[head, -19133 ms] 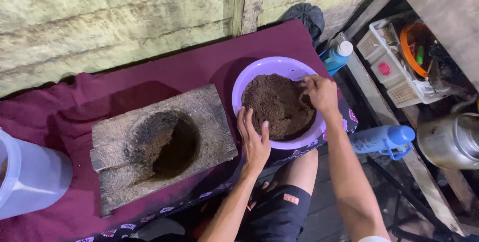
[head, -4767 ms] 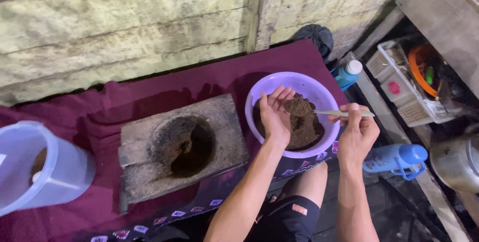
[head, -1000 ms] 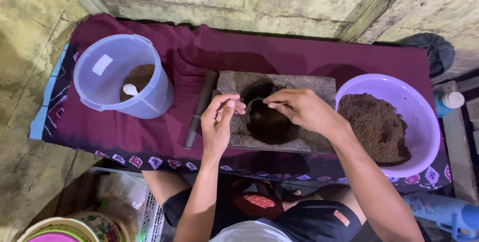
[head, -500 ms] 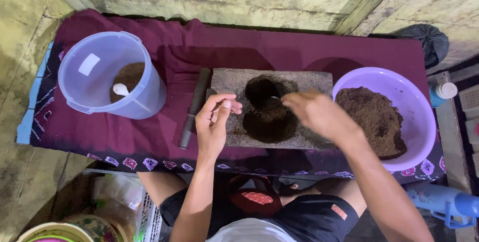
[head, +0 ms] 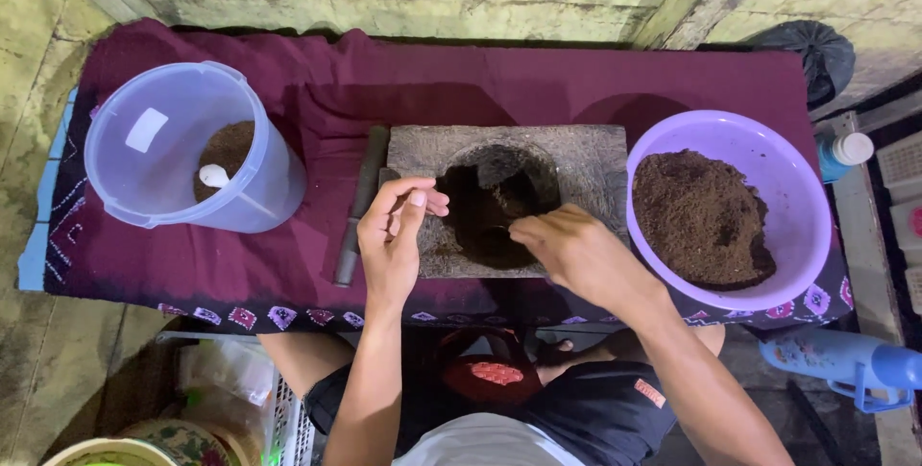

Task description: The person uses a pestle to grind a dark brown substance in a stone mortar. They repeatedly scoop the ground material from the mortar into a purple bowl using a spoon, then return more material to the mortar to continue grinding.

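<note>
My right hand [head: 576,255] reaches into the hollow of the stone mortar [head: 499,199], fingers curled over the dark paste [head: 485,216]; I cannot tell whether they grasp anything. My left hand [head: 396,235] rests at the mortar's left edge, fingers loosely bent, holding nothing. The mortar sits mid-cloth [head: 538,77], between the clear tub [head: 182,149] and the purple bowl [head: 797,197] of brown powder [head: 701,216]. A dark pestle [head: 357,202] lies just left of my left hand.
</note>
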